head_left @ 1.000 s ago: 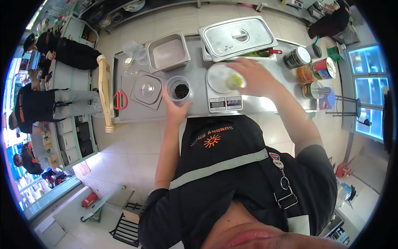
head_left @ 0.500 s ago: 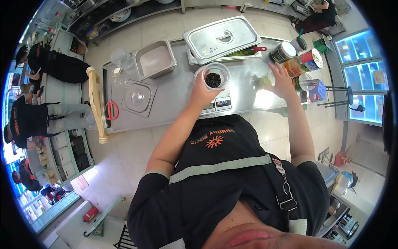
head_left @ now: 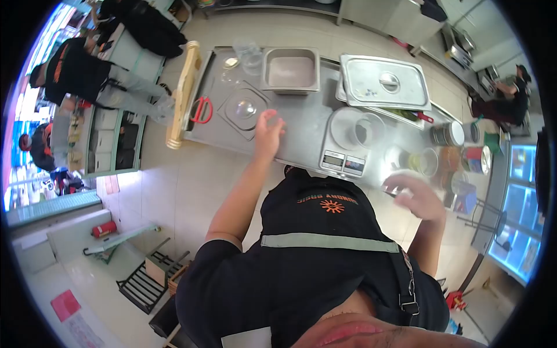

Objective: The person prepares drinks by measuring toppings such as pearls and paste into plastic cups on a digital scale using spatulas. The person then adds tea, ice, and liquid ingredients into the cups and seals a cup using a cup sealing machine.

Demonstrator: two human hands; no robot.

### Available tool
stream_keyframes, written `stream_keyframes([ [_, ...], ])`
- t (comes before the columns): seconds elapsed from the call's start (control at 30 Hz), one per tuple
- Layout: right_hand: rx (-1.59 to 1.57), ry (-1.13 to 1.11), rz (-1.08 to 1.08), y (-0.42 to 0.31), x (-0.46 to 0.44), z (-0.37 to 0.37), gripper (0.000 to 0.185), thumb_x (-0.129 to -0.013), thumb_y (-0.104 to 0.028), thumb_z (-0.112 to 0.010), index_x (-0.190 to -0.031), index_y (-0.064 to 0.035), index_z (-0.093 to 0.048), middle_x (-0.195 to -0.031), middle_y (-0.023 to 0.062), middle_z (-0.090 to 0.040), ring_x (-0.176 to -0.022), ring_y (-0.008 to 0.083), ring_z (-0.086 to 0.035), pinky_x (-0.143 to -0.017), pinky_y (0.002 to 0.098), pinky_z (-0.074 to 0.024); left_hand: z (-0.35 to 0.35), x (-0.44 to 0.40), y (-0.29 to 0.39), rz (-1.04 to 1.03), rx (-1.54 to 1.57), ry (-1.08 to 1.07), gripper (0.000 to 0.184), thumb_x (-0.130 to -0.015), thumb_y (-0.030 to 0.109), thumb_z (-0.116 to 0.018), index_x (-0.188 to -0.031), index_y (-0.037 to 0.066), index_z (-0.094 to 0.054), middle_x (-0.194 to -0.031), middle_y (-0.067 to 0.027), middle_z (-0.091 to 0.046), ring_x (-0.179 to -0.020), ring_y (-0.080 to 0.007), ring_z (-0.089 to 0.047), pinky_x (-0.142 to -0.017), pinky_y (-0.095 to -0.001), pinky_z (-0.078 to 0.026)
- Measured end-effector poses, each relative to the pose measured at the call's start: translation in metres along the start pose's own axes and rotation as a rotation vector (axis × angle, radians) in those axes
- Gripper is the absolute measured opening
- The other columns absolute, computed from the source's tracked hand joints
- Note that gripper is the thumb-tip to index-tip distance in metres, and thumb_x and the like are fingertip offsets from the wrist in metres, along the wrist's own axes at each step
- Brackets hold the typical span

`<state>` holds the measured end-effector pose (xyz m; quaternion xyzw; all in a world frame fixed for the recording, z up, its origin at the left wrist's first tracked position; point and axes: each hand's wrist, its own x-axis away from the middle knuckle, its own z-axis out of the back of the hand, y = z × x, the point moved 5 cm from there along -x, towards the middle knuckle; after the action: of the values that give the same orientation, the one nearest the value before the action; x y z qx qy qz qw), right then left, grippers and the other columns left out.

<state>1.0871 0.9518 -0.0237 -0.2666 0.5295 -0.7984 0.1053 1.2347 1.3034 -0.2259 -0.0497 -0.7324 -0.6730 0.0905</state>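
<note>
Clear container [head_left: 368, 131]: sitting on kitchen scale [head_left: 343, 163], right of the left hand [head_left: 268, 136] and beyond the right hand [head_left: 415, 197], leaving the scale's controls facing the body, within reading view. Left: hovering beside steel lid [head_left: 243, 110], fingers loosely curling, grasping nothing visible. Right: hanging nearer than greenish cup [head_left: 416, 162], seemingly released; blurring, so not confirming emptiness.
</note>
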Motion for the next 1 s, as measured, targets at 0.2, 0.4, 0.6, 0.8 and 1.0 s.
stream_keyframes([
  [0.2, 0.339, -0.172, -0.27, 0.056, -0.038, -0.067, 0.034, -0.091, -0.028, -0.064, -0.116, -0.005, -0.066, -0.1, 0.0148, -0.071, -0.092, 0.0275, -0.068, -0.08, 0.0378, -0.053, 0.096, -0.051, 0.019, -0.054, 0.101, 0.248, 0.027, -0.094, 0.023, -0.066, -0.113, 0.008, -0.055, -0.095, -0.0009, -0.06, -0.077, -0.0093, -0.057, -0.066, -0.0243, -0.047],
  [0.4, 0.355, -0.154, -0.507, 0.114, -0.011, -0.091, 0.036, -0.091, -0.037, -0.058, -0.108, -0.0079, -0.07, -0.1, 0.0174, -0.071, -0.095, 0.0361, -0.066, -0.085, 0.0451, -0.0507, 0.015, -0.017, 0.108, -0.303, 0.044, -0.099, 0.021, -0.097, 0.011, -0.056, -0.115, 0.002, -0.055, -0.106, -0.0106, -0.064, -0.09, -0.0163, -0.063, -0.076, -0.0289, -0.05],
  [0.6, 0.301, 0.04, -0.678, 0.16, 0.074, -0.108, 0.036, -0.091, -0.037, -0.058, -0.11, -0.0084, -0.07, -0.101, 0.0161, -0.072, -0.097, 0.034, -0.067, -0.086, 0.0439, -0.0509, -0.15, 0.096, 0.279, -0.699, 0.294, -0.974, 0.031, -0.091, -0.005, -0.052, -0.122, 0.001, -0.057, -0.117, -0.0175, -0.064, -0.105, -0.0263, -0.064, -0.089, -0.0372, -0.049],
  [0.8, 0.056, 0.298, -0.76, 0.212, 0.208, -0.12, 0.033, -0.089, -0.034, -0.059, -0.108, -0.0085, -0.07, -0.1, 0.0173, -0.072, -0.095, 0.0343, -0.067, -0.086, 0.0433, -0.0516, -0.287, 0.283, 0.389, -1.395, 0.186, -1.501, 0.022, -0.088, 0.009, -0.065, -0.11, 0.013, -0.066, -0.106, -0.0159, -0.07, -0.09, -0.0323, -0.068, -0.074, -0.0414, -0.053],
  [1.0, 0.012, 0.532, -0.737, 0.321, 0.4, -0.141, 0.032, -0.088, -0.032, -0.059, -0.106, -0.0075, -0.071, -0.097, 0.0174, -0.072, -0.091, 0.0356, -0.068, -0.082, 0.0429, -0.0531, -0.433, 0.458, 0.357, -1.825, 0.47, -1.317, 0.015, -0.084, 0.012, -0.067, -0.098, 0.009, -0.07, -0.099, -0.0087, -0.067, -0.082, -0.0282, -0.066, -0.062, -0.0352, -0.051],
])
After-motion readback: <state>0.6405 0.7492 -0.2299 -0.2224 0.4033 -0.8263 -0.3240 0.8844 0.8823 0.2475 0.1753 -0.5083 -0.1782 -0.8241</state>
